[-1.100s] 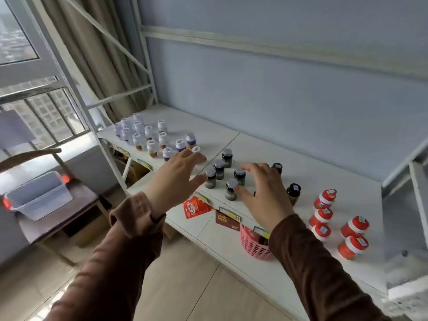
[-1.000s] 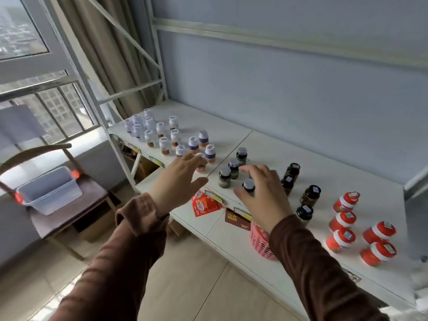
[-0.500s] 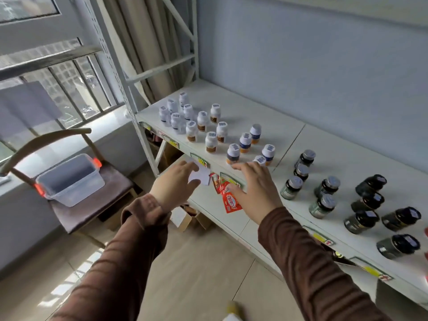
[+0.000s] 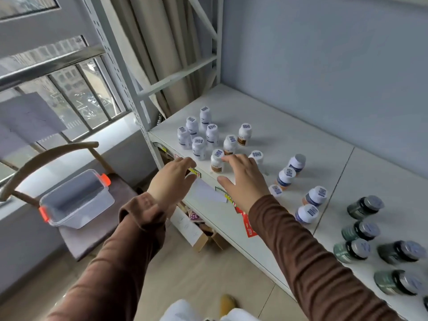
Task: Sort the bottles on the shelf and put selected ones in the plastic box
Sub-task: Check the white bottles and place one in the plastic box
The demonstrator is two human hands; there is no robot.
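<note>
Reaching over the front edge of the white shelf (image 4: 289,137), both hands hold nothing. Left hand (image 4: 170,181): fingers loosely spread, tips at the shelf lip beside the price tags, touching no bottle. Right hand (image 4: 243,181): fingers splayed wide, fingertips at the brown-labelled white bottle (image 4: 217,161), thumb stretched along the front edge.

White bottles (image 4: 199,133): cluster at the shelf's left end near the upright post, all upright, long axes vertical, barcoded caps up. Further white bottles (image 4: 286,177) run in a loose line toward the right, near the seam between boards.

Dark jars (image 4: 361,230): right board, upright, grey lids up, well apart from the white group.

Open room: bare shelf surface behind the bottles up to the blue wall.

Plastic box (image 4: 76,198): clear, lidless, orange clasps, on a chair seat (image 4: 99,228) left of the shelf, well apart from the bottles.
</note>
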